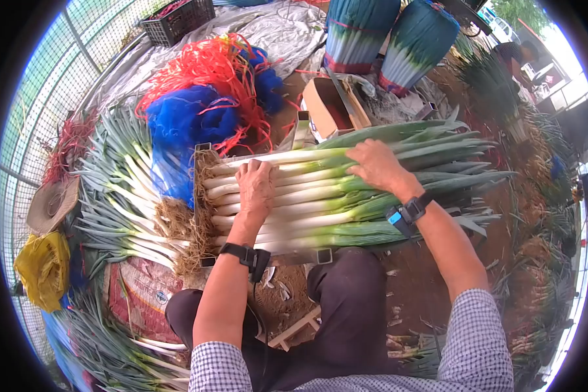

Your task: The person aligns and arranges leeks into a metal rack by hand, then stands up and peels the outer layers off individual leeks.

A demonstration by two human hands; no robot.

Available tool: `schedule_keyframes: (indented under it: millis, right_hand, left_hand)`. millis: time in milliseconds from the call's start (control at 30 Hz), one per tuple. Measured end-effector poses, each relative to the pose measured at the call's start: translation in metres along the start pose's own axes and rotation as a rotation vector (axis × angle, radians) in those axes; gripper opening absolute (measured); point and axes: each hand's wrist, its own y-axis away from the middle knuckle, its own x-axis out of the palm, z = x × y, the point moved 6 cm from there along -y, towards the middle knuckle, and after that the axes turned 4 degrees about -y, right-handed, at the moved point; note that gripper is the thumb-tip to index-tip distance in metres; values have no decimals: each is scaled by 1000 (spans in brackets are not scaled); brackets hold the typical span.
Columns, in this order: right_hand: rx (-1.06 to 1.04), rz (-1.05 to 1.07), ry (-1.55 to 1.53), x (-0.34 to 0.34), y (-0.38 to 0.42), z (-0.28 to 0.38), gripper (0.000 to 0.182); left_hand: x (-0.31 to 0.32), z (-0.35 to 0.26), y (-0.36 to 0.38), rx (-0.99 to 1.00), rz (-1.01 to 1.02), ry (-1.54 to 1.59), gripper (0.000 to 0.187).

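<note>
A row of long green onions lies side by side across a metal frame, with roots to the left and leaves to the right. My left hand rests over the white stalks near the root end, its fingers curled onto the far stalks. Farther right, my right hand has its fingers closed on the far green onion where white turns to green. The undersides of both hands are hidden. A clump of matted roots hangs at the frame's left end.
More green onions are piled at the left. Beyond the frame lie red ribbon strips, blue netting and a cardboard box. Large wrapped bundles stand at the back. Loose onions cover the right side.
</note>
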Motion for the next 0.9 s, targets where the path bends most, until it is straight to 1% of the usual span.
schedule_keyframes:
  millis: [67, 100, 133, 167, 200, 233, 300, 400, 500, 533, 633, 667, 767, 833, 867, 900]
  right_hand:
    - [-24, -62, -59, 8, 15, 20, 30]
    - [-20, -54, -54, 3, 24, 6, 29]
    - [-14, -88, -53, -1, 27, 6, 29]
    - [-12, -146, -58, -3, 19, 7, 29]
    - [3, -159, -65, 6, 13, 4, 30]
    - [2, -129, -41, 9, 3, -5, 31]
    - [28, -17, -55, 16, 8, 2, 33]
    - [-133, -172, 93, -8, -5, 17, 36]
    - [-240, -261, -58, -12, -24, 47, 42]
    - [-217, -128, -78, 3, -26, 50, 45]
    - [-213, -239, 45, 11, -14, 68, 47]
    - [-201, -210, 37, 12, -14, 68, 53]
    - [-172, -217, 92, 16, -15, 65, 53]
    - [-168, -236, 68, 12, -12, 69, 48]
    - [-158, -235, 65, 11, -11, 70, 47]
    - [-144, -228, 56, 13, -9, 73, 45]
  left_hand:
    - [-18, 2, 13, 2, 26, 7, 10]
    - [0, -11, 13, -18, 23, 53, 10]
    - [5, -13, 9, -6, 5, 76, 10]
    - [5, -8, -1, 20, -22, 80, 10]
    - [6, -4, -8, 23, 4, 59, 10]
    - [11, -1, -16, 20, -20, 55, 10]
    - [6, -4, 3, -7, 18, 41, 10]
    - [2, -4, -3, 16, -16, 61, 9]
    - [-1, -7, -1, 37, -29, 79, 9]
    - [-1, -8, -2, 43, -36, 87, 8]
    - [1, -5, 1, 55, -59, 96, 7]
    - [3, -5, 2, 51, -45, 92, 8]
    - [-1, -5, -5, 51, -61, 87, 17]
    - [-8, -11, -9, 43, -76, 109, 25]
    - [-6, -9, -14, 66, -101, 98, 34]
    - [-4, -12, -22, 67, -93, 68, 35]
